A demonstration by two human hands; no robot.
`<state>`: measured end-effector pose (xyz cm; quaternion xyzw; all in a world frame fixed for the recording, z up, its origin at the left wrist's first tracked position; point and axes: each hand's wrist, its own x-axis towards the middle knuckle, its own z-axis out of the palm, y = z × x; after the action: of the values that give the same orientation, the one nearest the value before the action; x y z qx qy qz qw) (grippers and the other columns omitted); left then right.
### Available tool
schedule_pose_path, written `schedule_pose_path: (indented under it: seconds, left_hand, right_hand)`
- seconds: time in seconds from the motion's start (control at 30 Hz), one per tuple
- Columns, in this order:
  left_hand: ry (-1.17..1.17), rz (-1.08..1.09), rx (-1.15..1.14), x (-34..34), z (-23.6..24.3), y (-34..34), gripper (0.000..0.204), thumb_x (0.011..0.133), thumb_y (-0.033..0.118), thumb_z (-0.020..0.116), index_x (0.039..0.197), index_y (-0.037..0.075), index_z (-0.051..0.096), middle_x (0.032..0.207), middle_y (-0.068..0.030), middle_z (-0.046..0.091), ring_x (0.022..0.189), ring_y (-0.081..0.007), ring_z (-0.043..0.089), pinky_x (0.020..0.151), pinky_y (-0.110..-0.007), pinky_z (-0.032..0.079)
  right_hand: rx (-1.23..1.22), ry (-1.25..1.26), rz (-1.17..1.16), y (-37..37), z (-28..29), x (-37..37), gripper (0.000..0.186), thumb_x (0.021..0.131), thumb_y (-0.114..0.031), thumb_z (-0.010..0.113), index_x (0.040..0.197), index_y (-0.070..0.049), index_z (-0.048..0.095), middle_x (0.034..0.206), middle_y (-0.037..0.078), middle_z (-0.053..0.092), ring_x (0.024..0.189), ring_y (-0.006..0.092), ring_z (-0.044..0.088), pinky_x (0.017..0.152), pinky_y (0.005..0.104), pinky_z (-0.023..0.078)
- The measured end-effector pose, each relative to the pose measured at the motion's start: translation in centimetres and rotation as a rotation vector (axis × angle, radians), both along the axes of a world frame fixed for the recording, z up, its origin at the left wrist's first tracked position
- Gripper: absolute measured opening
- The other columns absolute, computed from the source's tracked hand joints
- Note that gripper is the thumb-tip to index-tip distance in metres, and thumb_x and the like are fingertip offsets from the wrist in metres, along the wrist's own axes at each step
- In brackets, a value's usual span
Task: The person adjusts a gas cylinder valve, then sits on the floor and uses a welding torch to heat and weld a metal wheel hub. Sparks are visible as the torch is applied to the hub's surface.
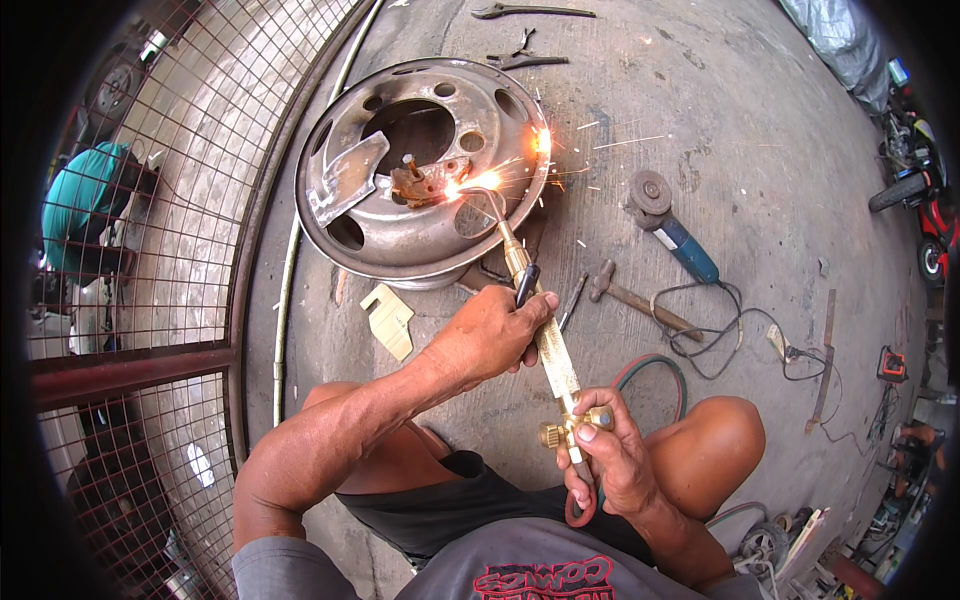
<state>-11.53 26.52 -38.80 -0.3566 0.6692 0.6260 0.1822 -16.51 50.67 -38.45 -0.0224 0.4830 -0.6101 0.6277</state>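
Observation:
A brass cutting torch (pixel 556 362) runs up from my lap, and both my hands grip it. My left hand (pixel 490 335) wraps around the upper body, by the dark lever. Lower down, my right hand (pixel 612 455) closes around the valve end, beside the brass knobs. The torch's bent tip meets a rusty metal bracket (pixel 425 184) with a bolt standing in it, and bright flame and sparks fly off to the right. Under the bracket lies a large steel wheel rim (pixel 400 240). A bare cut metal plate (pixel 350 178) rests on the rim's left side.
An angle grinder (pixel 672 228) and a hammer (pixel 645 305) lie to the right, with a looping cord. A tan cardboard template (pixel 388 322) sits below the rim. Pliers (pixel 528 60) and a wrench (pixel 530 11) lie beyond. Behind the mesh gate (pixel 200 355) a person (pixel 85 215) bends over.

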Motion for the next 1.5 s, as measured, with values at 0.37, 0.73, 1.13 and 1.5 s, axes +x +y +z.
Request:
schedule_pose_path:
  seconds: [0.37,0.73,1.13,1.5]
  left_hand:
    - [0.045,0.019,-0.010,0.1,-1.1,0.2,0.062,0.108,0.052,0.052,0.075,0.002,0.066,0.059,-0.0044,0.060,0.051,-0.0114,0.053,0.050,-0.031,0.043]
    - [0.039,0.021,-0.001,0.1,-1.0,0.1,0.063,0.107,0.053,0.055,0.073,0.001,0.067,0.058,-0.0037,0.059,0.050,-0.0112,0.053,0.049,-0.031,0.042]
    - [0.049,0.019,-0.007,0.0,-0.5,0.1,0.063,0.107,0.053,0.055,0.070,0.003,0.065,0.057,-0.0028,0.058,0.050,-0.0104,0.051,0.049,-0.030,0.042]
    - [0.030,0.020,-0.014,-0.1,-0.5,0.2,0.063,0.106,0.054,0.055,0.069,0.004,0.065,0.056,-0.0017,0.056,0.050,-0.0107,0.051,0.049,-0.030,0.042]
  right_hand:
    - [-0.027,0.025,-0.013,0.2,-0.3,0.3,0.026,0.109,-0.027,0.055,0.127,-0.016,0.040,0.086,0.019,0.065,0.043,0.0153,0.054,0.039,0.0258,0.044]
    - [-0.002,-0.044,-0.029,0.2,0.0,0.0,0.025,0.110,-0.030,0.054,0.126,-0.018,0.039,0.091,0.024,0.065,0.041,0.0151,0.051,0.037,0.0257,0.042]
    - [-0.014,-0.107,-0.051,0.1,0.0,-0.2,0.024,0.109,-0.028,0.054,0.125,-0.018,0.040,0.091,0.024,0.066,0.040,0.0163,0.051,0.036,0.0274,0.043]
    - [-0.010,-0.133,-0.063,0.1,0.1,-0.3,0.023,0.108,-0.026,0.053,0.125,-0.018,0.040,0.095,0.025,0.067,0.040,0.0158,0.050,0.036,0.0276,0.044]
